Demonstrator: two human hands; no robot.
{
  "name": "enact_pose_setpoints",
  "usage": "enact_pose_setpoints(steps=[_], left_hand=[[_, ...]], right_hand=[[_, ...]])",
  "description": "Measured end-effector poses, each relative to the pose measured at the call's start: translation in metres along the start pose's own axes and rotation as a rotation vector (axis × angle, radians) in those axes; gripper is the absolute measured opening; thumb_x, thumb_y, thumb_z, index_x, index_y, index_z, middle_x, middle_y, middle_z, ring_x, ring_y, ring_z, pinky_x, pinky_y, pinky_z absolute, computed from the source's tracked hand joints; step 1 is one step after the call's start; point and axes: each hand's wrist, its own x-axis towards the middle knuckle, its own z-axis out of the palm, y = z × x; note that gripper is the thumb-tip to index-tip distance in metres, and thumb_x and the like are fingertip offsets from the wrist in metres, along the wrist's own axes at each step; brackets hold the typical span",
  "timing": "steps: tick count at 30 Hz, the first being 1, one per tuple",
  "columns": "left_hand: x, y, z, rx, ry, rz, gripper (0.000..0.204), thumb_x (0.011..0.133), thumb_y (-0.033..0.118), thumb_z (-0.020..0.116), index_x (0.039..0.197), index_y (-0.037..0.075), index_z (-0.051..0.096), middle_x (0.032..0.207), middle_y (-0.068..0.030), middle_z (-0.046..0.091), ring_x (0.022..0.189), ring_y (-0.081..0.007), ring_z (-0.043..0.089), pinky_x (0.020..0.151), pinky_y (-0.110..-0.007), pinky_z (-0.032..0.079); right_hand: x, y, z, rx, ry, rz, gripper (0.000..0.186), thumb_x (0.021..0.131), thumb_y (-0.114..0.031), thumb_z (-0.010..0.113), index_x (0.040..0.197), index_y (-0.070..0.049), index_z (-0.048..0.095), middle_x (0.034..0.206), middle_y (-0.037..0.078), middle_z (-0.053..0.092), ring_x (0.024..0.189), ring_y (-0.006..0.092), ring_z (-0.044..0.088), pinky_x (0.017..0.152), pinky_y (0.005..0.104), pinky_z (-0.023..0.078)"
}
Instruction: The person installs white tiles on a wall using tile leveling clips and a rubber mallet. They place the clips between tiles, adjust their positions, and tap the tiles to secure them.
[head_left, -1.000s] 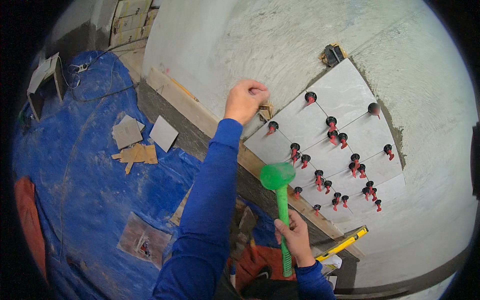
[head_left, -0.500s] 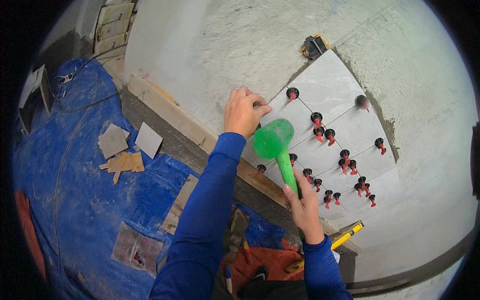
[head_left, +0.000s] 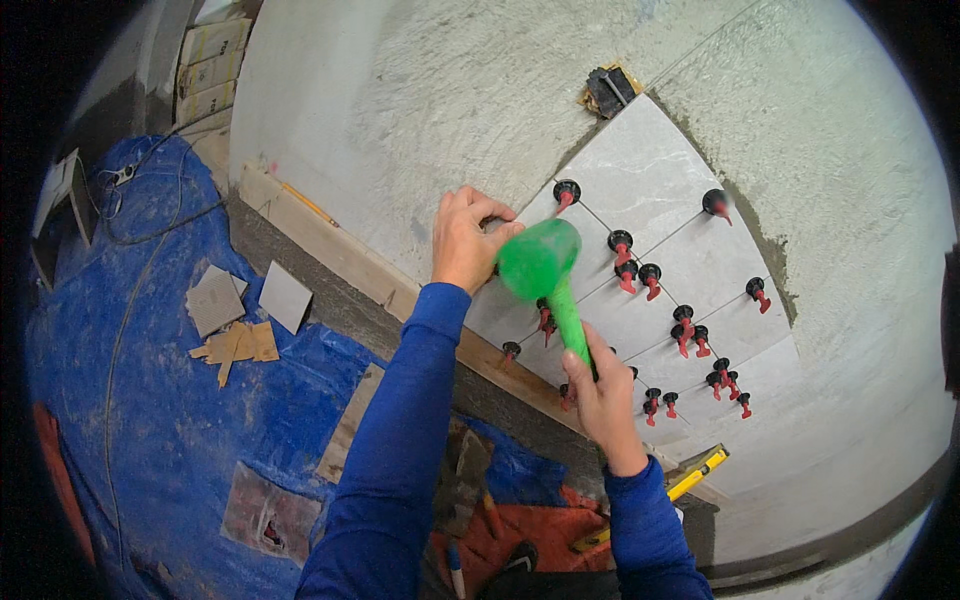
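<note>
My right hand (head_left: 608, 405) grips the handle of a green rubber mallet (head_left: 540, 260), whose head covers part of the tiled patch. Beside the mallet head, my left hand (head_left: 468, 240) has its fingers and thumb drawn together at the left edge of the tiles; whatever is between the fingertips is hidden. Light grey tiles (head_left: 640, 160) are set on the rough wall. Tile levelling clips with black discs and red handles stand along the joints, among them an upper one (head_left: 567, 192) and a far right one (head_left: 757, 294).
A wooden batten (head_left: 320, 232) runs below the tiles, with a pencil (head_left: 309, 204) on it. A yellow spirit level (head_left: 697, 473) lies at lower right. Blue sheeting (head_left: 170, 420) covers the floor at left, bearing tile offcuts (head_left: 285, 297) and a cable. A small tool (head_left: 610, 90) sits above the tiles.
The view has shifted slightly. The mallet head has moved a little left and sits closer to my left hand, which remains by the tile edge.
</note>
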Motion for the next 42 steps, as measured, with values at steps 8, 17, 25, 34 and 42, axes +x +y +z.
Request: enact_pose_setpoints(steps=[8, 17, 25, 34, 42], left_hand=[[0.0, -0.002, 0.0, 0.048, 0.0, 0.016, 0.018, 0.072, 0.019, 0.089, 0.086, 0.012, 0.08, 0.099, -0.0059, 0.062, 0.102, -0.0291, 0.056, 0.093, -0.042, 0.047], [0.008, 0.009, 0.005, 0.007, 0.062, 0.018, 0.015, 0.073, 0.019, 0.088, 0.083, 0.012, 0.079, 0.098, -0.0085, 0.064, 0.1, -0.031, 0.058, 0.091, -0.043, 0.048], [0.006, 0.003, 0.009, -0.052, 0.107, 0.048, 0.013, 0.074, 0.018, 0.088, 0.081, 0.011, 0.079, 0.093, -0.0073, 0.064, 0.097, -0.0294, 0.058, 0.088, -0.042, 0.049], [0.001, 0.002, 0.012, 0.019, 0.081, -0.007, 0.015, 0.076, 0.025, 0.087, 0.083, 0.014, 0.079, 0.1, -0.0039, 0.063, 0.103, -0.0281, 0.055, 0.096, -0.044, 0.042], [0.002, 0.006, 0.012, 0.093, 0.096, -0.019, 0.015, 0.077, 0.028, 0.087, 0.082, 0.016, 0.079, 0.101, -0.0031, 0.062, 0.107, -0.028, 0.054, 0.098, -0.045, 0.039]], right_hand=[[0.003, 0.002, 0.003, 0.122, 0.002, 0.091, 0.047, 0.107, -0.027, 0.061, 0.146, -0.002, 0.057, 0.08, -0.001, 0.059, 0.056, 0.0057, 0.055, 0.049, 0.0238, 0.045], [0.005, -0.002, -0.006, -0.029, 0.01, 0.012, 0.044, 0.107, -0.027, 0.06, 0.142, 0.0, 0.058, 0.078, 0.001, 0.06, 0.057, 0.0077, 0.057, 0.05, 0.0267, 0.046], [-0.012, -0.035, -0.025, -0.192, -0.07, -0.115, 0.039, 0.104, -0.021, 0.06, 0.134, 0.003, 0.06, 0.104, 0.027, 0.071, 0.093, 0.0414, 0.072, 0.083, 0.0438, 0.056], [0.008, 0.003, -0.012, -0.087, 0.007, 0.037, 0.042, 0.108, -0.026, 0.058, 0.14, 0.001, 0.059, 0.073, 0.002, 0.058, 0.059, 0.0074, 0.054, 0.053, 0.0269, 0.045], [-0.002, -0.005, -0.012, -0.147, 0.005, -0.117, 0.041, 0.108, -0.027, 0.058, 0.139, 0.0, 0.061, 0.072, -0.001, 0.056, 0.056, 0.0058, 0.051, 0.051, 0.0254, 0.042]])
